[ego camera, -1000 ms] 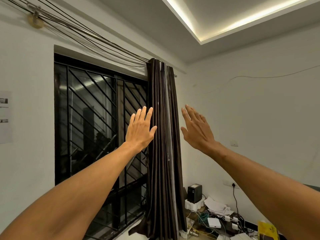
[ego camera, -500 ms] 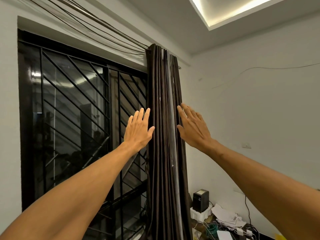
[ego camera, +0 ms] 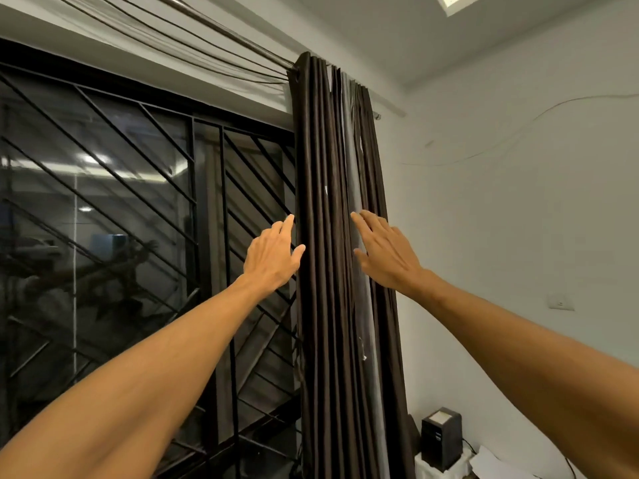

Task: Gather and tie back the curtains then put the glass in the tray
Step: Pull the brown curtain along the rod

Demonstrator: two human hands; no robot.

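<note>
White walls frame a barred window (ego camera: 138, 236), with bare wall open to the right. Dark brown curtains (ego camera: 325, 167) hang bunched at the right end of the rod (ego camera: 376, 116). The left hand (ego camera: 273, 257), fingers straight, touches their left edge; the right hand (ego camera: 387, 257), fingers spread, lies on the right folds. A black box (ego camera: 442, 437) sits below.

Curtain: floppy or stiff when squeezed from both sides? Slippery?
Likely floppy: the curtain hangs in deep vertical folds, so it should bunch between the left hand and right hand. Probably slippery: the dark fabric has a satin sheen. It hangs from the top, so it may swing back.
</note>
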